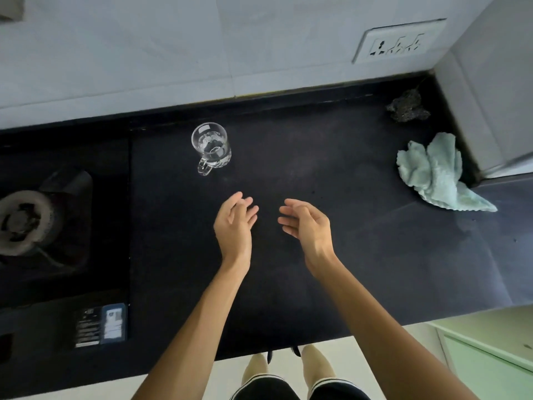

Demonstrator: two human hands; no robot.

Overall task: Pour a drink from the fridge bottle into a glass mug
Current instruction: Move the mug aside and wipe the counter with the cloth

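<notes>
A: Biggest first?
B: First the black counter (331, 168): lies under the glass mug (212, 147) and spreads out on every side of it.
A: And next?
B: Then the tiled wall (144, 53), pale, rising close behind the mug. After that the gas stove (95, 269), left of the mug, with its burner (23, 223) well off to the left and nearer the front edge.
A: On the other side?
B: A pale green cloth (435, 174), crumpled, far to the right of the mug.
A: Hands?
B: The left hand (235, 223): hovers on the near side of the mug, just past its handle, apart from it, fingers loosely curved, grasping nothing. The right hand (307, 223): hangs beside the left, further right of the mug, palm facing the other palm, also relaxed and free.
A: Smaller still?
B: A white socket plate (399, 41), high on the wall, far right of the mug. Then the mug itself: stands upright, clear glass, handle turned toward the front edge. Cannot tell whether anything sits inside.
A: Last?
B: A dark scrubber (408, 106), far right of the mug, against the wall, beyond the cloth.
</notes>
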